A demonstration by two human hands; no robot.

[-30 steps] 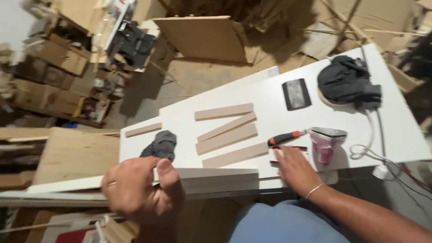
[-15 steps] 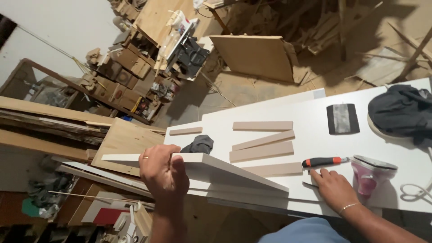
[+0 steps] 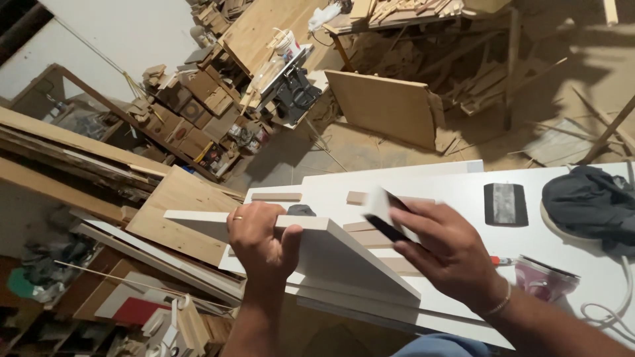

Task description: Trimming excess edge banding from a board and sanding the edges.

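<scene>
A: Nearest to us, our left hand (image 3: 259, 239) is clamped on the top edge of a white board (image 3: 344, 254) tilted up on its long edge at the near side of the white table (image 3: 450, 182); the fingers wrap over the edge and the thumb presses on the near face.

B: And the right?

A: Our right hand (image 3: 444, 254) hovers over the board's right part, fingers closed on a thin dark-and-white flat piece (image 3: 383, 215), blurred; we cannot tell its kind.

B: Packages and labels?

A: One clear bag with pink contents (image 3: 542, 277) lies just beside our right wrist, with a bit of an orange-tipped tool (image 3: 501, 260) poking out from under the hand. Further back on the table is one dark rectangular block (image 3: 505, 203) with a grey middle strip.

B: Count of the rest on the table?

A: Wooden strips (image 3: 276, 196): one fully seen at the far left edge, and parts of at least three more behind the hands; exact number we cannot tell. One dark crumpled cloth (image 3: 589, 205) at right, one smaller dark lump (image 3: 302, 209) behind the board, one white cable (image 3: 612, 307).

B: Beyond the table?

A: One plywood panel (image 3: 383, 106) leaning on the sawdust floor, and stacked brown cartons (image 3: 192, 106) at the far left.
</scene>
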